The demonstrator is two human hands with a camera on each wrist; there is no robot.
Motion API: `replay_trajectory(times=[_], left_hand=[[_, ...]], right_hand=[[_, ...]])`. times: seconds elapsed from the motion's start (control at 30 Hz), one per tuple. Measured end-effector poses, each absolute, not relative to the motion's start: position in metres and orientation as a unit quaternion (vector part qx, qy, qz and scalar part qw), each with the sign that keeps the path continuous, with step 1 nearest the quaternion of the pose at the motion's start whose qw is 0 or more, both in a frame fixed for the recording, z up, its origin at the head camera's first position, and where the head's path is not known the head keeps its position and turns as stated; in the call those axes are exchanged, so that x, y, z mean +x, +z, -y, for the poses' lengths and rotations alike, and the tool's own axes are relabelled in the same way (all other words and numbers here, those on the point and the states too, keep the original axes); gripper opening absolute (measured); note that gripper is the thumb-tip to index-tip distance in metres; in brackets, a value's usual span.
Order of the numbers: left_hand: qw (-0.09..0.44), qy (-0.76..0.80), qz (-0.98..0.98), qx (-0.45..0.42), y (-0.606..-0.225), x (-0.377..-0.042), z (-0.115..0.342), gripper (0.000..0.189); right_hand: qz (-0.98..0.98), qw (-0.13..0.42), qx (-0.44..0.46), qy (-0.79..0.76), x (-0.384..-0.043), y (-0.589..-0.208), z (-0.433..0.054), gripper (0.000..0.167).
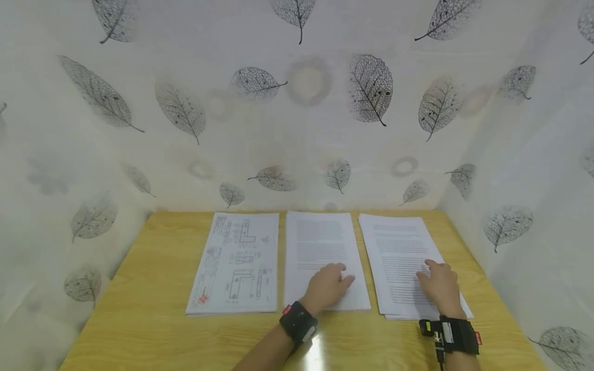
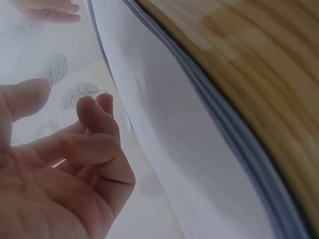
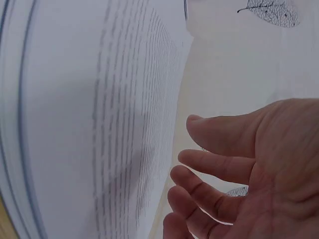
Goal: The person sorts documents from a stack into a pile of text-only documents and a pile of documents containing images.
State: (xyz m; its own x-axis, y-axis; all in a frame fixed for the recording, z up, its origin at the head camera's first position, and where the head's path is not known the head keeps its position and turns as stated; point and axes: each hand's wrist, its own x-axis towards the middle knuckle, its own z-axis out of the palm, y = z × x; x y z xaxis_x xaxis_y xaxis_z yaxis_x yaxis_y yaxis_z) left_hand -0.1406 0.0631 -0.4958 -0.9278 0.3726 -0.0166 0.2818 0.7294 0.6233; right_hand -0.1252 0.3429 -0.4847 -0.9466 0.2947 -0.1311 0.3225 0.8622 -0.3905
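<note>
Three stacks of paper lie side by side on a wooden table. My left hand [image 1: 326,286] is over the lower part of the middle stack [image 1: 320,232], whose top sheet carries printed text. In the left wrist view that hand [image 2: 75,154] has loosely bent fingers and holds nothing; a gap shows between it and the paper [image 2: 154,114]. Over the right-hand stack [image 1: 399,247], also text, hovers my right hand [image 1: 440,287]. The right wrist view shows this hand [image 3: 234,169] with relaxed fingers, nothing in them, apart from the printed sheet [image 3: 70,114].
On the left lies a stack of technical drawings [image 1: 236,263] with a red stamp at its lower corner. The wooden table [image 1: 139,309] is enclosed at the back and sides by a pale curtain [image 1: 306,139] with leaf prints. Black straps [image 1: 299,325] are around both wrists.
</note>
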Motion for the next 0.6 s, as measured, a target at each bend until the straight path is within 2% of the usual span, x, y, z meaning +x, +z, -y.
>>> replay_trajectory(times=[0.23,0.37,0.6], left_hand=[[0.032,0.263,-0.947,0.180,-0.496,-0.134,-0.107,0.035],[0.043,0.257,-0.953,0.156,-0.498,-0.130,-0.126,0.038],[0.045,0.212,-0.967,0.134,-0.503,-0.127,-0.149,0.042]], right_hand=[[-0.955,0.075,0.199,-0.207,-0.121,-0.485,-0.375,0.064],[-0.955,0.106,0.198,-0.196,-0.120,-0.490,-0.385,0.066],[-0.947,0.116,0.219,-0.204,-0.124,-0.494,-0.392,0.069]])
